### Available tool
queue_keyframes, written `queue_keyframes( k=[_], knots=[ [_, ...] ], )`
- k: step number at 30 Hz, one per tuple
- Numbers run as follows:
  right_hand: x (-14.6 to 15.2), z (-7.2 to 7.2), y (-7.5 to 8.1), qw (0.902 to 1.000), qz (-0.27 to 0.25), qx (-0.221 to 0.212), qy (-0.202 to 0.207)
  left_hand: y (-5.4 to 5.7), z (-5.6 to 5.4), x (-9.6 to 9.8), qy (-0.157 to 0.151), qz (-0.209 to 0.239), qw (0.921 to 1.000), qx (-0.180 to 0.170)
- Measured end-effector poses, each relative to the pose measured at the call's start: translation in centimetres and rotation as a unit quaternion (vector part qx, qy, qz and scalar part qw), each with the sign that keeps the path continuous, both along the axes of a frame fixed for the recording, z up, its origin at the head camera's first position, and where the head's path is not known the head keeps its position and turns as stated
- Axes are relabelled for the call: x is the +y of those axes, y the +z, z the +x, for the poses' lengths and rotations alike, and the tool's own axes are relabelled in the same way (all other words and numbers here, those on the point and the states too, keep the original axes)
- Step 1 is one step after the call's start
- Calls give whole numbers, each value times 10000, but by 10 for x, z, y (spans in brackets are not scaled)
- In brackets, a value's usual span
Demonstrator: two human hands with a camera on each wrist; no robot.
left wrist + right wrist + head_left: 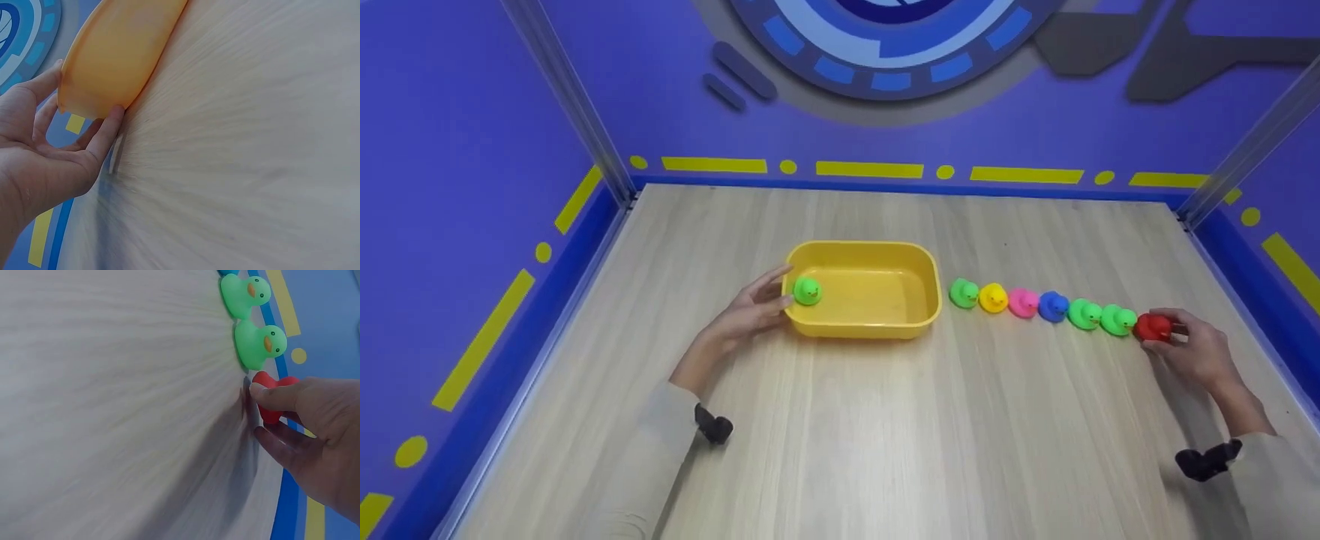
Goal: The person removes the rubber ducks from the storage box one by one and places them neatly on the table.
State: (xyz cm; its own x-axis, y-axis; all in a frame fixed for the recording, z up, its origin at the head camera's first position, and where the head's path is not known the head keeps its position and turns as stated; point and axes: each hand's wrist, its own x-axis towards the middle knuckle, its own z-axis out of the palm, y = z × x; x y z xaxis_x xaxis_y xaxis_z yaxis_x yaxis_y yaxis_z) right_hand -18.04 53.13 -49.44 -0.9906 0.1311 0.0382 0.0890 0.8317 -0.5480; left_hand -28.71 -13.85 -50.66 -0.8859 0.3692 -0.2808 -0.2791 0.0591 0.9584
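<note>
My left hand (746,315) holds the left end of a yellow plastic tub (862,330), its digits spread and slightly bent against the wall and rim. In the left wrist view, one fingertip sits at the rim of the tub (115,50) and another at its lower edge. Inside the tub, by the left wall, is a green rubber duck (808,291). Far right, my right hand (1196,349) grips a red rubber duck (1153,327) between thumb and fingers. That red duck (270,414) is at the row's end, close beside a green duck (256,346).
A slanting row runs from the tub toward my right hand: a green duck (963,293), a yellow duck (993,298), a pink duck (1023,303), a blue duck (1053,307) and two more green ducks (1085,314). Blue panels (660,127) wall the wooden table (840,435).
</note>
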Motion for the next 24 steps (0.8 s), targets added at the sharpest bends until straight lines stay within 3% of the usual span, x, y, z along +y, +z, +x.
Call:
queue_keyframes(
  k=[4,24],
  knots=[
    [0,0,-1,9999,50,-129,-44,3,0,1,27,-45,10000,-6],
    [0,-8,-5,9997,149,130,116,0,1,-1,-2,103,9999,9]
  ],
)
